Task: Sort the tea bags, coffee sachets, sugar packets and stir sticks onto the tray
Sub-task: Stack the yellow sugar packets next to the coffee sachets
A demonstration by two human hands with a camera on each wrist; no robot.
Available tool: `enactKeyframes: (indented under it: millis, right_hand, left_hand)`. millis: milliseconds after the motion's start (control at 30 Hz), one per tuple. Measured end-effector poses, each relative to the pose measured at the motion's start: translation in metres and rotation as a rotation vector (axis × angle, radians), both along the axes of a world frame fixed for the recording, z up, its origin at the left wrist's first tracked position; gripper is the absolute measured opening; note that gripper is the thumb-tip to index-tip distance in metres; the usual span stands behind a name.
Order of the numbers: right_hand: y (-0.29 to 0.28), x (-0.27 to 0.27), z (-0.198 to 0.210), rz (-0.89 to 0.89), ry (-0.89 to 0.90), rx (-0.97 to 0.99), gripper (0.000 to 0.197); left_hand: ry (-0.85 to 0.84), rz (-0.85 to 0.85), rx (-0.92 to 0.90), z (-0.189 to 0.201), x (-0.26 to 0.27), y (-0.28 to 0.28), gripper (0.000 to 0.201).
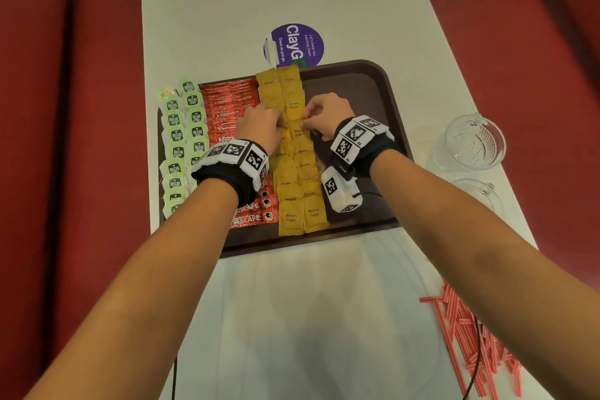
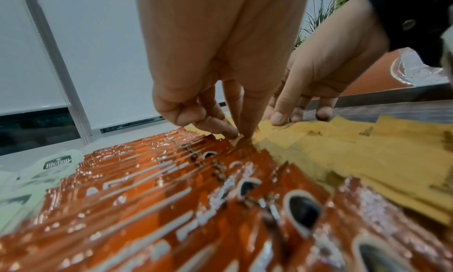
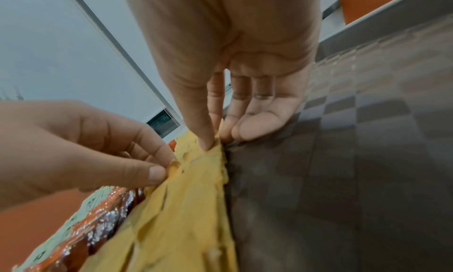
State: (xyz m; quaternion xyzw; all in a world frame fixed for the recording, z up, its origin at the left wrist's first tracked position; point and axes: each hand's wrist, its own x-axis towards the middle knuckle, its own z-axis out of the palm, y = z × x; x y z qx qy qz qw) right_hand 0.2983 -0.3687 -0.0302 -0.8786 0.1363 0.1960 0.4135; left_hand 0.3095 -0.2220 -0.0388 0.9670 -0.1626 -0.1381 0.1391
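A: Where do the hands sit?

B: Both over the middle of the brown tray point(image 1: 373, 81), on the yellow sugar packets point(image 1: 293, 172). The left hand point(image 1: 258, 123) pinches the left edge of the packets between thumb and fingertip – that grip is closed on paper. The right hand point(image 1: 326, 114) pinches the right edge of the same run, thumb on top, fingers point(image 3: 257, 128) curled beneath.

A: How do the packets lie?

B: In two columns side by side, overlapped like shingles, the run's long axis going from the near rim of the tray to the far rim and a little past it. The overlap hides too many to give a sure count.

A: And the rest?

B: The red coffee sachets point(image 1: 227, 107) form a stack left of the sugar, each one's long axis lying crosswise, left to right, the stack itself running near to far. I cannot count them. Left of those, the green tea bags point(image 1: 177, 136) stand in two columns along the tray's left edge – again near to far, some hidden by the left wrist.

A: The stir sticks?

B: The red-striped stir sticks point(image 1: 470, 328) lie in a loose heap on the white surface point(image 1: 292, 302), near right, well apart from the tray, mostly pointing near to far. Two clear glass cups point(image 1: 474, 143) stand just right of the tray.
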Motion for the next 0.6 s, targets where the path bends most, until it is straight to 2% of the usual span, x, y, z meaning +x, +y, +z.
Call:
enactKeyframes:
  millis: [100, 233, 400, 600]
  right_hand:
    - [-0.001, -0.002, 0.004, -0.020, 0.000, 0.017, 0.011]
    - [-0.009, -0.011, 0.010, -0.106, 0.042, 0.064, 0.021]
    - [-0.013, -0.028, 0.012, -0.015, 0.175, 0.102, 0.023]
    - [-0.010, -0.035, 0.008, -0.075, 0.153, 0.172, 0.024]
  left_hand:
    - [-0.005, 0.002, -0.011, 0.003, -0.002, 0.000, 0.023]
    - [0.003, -0.006, -0.063, 0.009, -0.004, 0.001, 0.021]
    - [0.094, -0.063, -0.056, 0.012, -0.009, 0.004, 0.015]
    - [0.103, -0.071, -0.021, 0.011, -0.014, 0.005, 0.015]
